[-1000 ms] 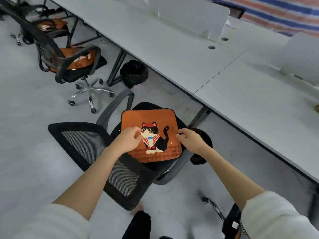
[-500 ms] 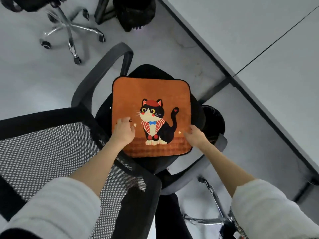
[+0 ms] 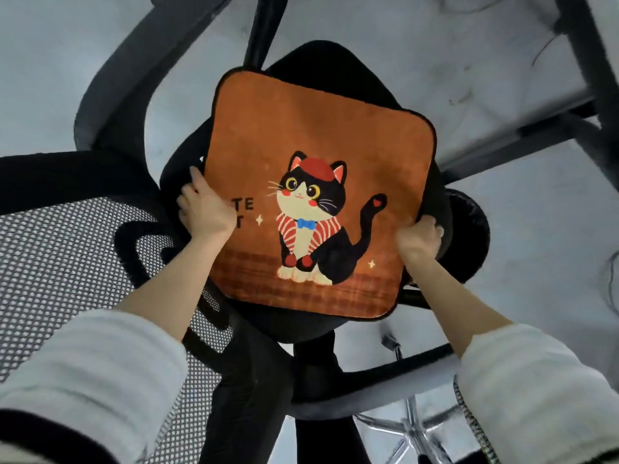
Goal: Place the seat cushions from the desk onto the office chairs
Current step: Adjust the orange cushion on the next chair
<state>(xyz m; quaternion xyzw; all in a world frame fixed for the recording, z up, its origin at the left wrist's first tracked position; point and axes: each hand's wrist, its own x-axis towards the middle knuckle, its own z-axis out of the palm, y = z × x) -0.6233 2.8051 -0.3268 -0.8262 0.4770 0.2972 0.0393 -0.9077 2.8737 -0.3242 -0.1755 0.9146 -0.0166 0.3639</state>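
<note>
Lying flat on black seat of office chair [image 3: 303, 324]: seat cushion [image 3: 301, 135], square, orange plush, rounded corners, dark piping, cartoon black-and-white cat in red cap, blue bow, striped shawl; letters "TE" partly covered. Left hand [image 3: 204, 211] curled over left edge, fingers gripping it. Right hand [image 3: 417, 241] clamped on right edge. Mesh backrest [image 3: 50, 262] at left, armrest [image 3: 368, 386] below.

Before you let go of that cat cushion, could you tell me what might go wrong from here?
1. The orange cushion sits turned against the black seat, one corner past the seat's edge; released so, it could slide off.
2. The right hand is tucked at the cushion's edge near the armrest, where fingers might get pinched.
</note>
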